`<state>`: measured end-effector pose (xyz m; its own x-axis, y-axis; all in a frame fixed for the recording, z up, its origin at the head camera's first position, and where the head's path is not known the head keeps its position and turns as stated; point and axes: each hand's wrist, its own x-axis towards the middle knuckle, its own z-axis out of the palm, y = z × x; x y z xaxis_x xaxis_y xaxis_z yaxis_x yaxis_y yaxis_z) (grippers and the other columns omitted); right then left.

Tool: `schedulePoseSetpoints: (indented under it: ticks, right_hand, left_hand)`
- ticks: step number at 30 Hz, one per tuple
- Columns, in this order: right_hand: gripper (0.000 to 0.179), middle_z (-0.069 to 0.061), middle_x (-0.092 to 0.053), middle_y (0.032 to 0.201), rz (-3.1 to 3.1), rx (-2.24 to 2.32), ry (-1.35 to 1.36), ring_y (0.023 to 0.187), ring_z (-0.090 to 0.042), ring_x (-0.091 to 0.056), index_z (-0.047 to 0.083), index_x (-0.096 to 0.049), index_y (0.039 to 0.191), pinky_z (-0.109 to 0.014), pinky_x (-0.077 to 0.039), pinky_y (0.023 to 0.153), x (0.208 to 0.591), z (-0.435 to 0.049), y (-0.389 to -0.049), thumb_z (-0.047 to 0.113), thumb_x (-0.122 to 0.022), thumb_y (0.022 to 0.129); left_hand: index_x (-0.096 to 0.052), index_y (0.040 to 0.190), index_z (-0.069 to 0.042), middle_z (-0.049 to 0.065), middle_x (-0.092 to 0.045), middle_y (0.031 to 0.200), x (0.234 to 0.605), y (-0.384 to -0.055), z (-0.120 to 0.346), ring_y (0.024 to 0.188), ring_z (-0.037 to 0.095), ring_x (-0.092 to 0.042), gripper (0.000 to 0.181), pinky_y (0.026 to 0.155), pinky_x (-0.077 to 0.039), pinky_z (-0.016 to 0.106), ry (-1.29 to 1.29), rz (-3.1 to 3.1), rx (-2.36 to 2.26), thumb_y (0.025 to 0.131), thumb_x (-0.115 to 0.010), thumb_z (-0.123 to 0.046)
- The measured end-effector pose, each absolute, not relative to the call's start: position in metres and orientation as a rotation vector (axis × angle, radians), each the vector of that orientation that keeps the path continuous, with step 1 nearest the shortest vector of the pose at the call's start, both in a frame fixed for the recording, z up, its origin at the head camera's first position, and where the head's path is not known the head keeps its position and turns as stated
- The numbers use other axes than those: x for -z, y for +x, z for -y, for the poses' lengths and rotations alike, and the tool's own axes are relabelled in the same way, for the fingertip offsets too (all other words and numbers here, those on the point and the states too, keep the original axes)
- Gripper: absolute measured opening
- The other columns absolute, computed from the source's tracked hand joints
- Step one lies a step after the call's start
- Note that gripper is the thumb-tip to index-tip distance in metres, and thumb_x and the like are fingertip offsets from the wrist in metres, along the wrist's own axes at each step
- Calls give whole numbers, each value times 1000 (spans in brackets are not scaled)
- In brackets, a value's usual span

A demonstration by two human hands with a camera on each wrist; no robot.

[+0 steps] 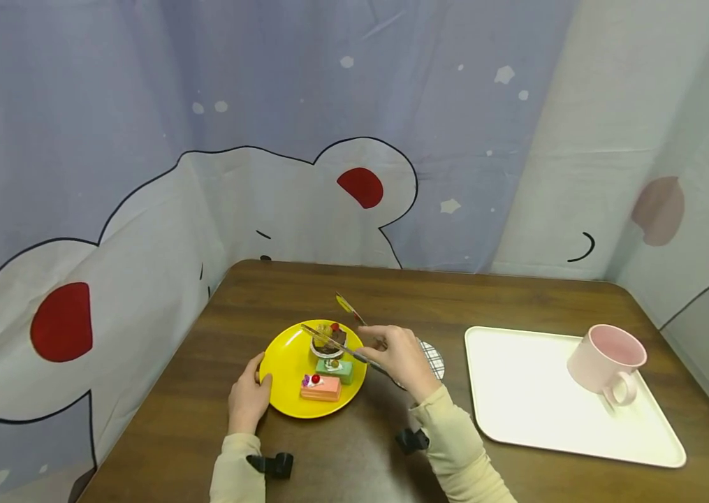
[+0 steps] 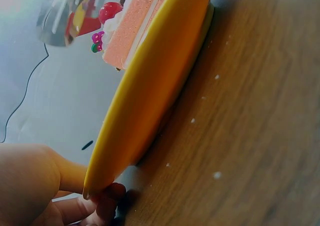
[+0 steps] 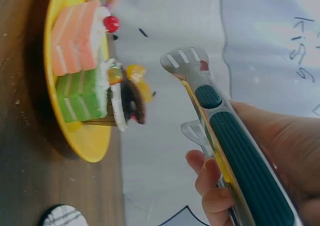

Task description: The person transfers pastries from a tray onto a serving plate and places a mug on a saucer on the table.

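Note:
My left hand [image 1: 249, 398] holds the yellow plate [image 1: 285, 360] by its left edge, with the thumb over the rim and fingers curled underneath. On the plate sit a pink cake slice [image 1: 320, 389] with a red berry, a green cake slice [image 1: 344, 372] and a chocolate-topped cupcake [image 1: 337, 337]. My right hand [image 1: 401, 356] grips metal serving tongs [image 3: 250, 166] with dark green ribbed handles. The tongs' two arms are spread apart, nothing between their tips. In the head view, one arm crosses above the cupcake while the other points past the plate's far edge.
Partly behind my right hand lies a round checked mat [image 1: 433, 360]. Farther right, a white tray [image 1: 517, 391] carries a pink mug [image 1: 605, 360]. A printed curtain [image 1: 291, 202] hangs along the back of the wooden table [image 1: 392, 447].

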<state>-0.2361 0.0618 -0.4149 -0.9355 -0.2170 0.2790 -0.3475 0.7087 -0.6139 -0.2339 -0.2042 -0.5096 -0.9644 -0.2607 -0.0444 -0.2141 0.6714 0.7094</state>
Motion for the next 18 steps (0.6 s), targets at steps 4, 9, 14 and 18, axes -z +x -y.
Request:
schedulePoseSetpoints:
  ticks: [4,9,14,18]
  right_hand:
    - [35,6,-65,71,2701,-1030,404,56,-3,-49,23,-67,106,-20,-36,50,408,-68,-229,30,-71,73]
    - [32,4,-68,77,2675,-1011,379,57,-4,-49,23,-67,105,-20,-35,50,407,-79,-223,28,-70,74]
    - [28,0,-70,85,2637,-999,358,66,-8,-60,20,-67,105,-23,-44,59,410,-90,-218,24,-67,78]
    - [27,-1,-69,95,2640,-1022,294,76,-13,-64,19,-66,108,-31,-48,69,414,-98,-214,28,-60,83]
  left_hand:
    - [-35,136,-10,16,-58,100,509,-233,204,79,24,-48,47,78,-41,42,395,2811,1184,90,-47,-18]
    - [-35,136,-9,17,-58,100,508,-232,205,79,24,-49,48,77,-41,43,385,2814,1183,90,-47,-17]
    - [-35,136,-9,17,-58,99,508,-232,205,79,24,-49,48,76,-41,42,386,2814,1183,90,-47,-18]
    - [-35,135,-9,17,-58,99,508,-232,206,78,25,-49,48,76,-41,42,385,2810,1178,90,-47,-18]
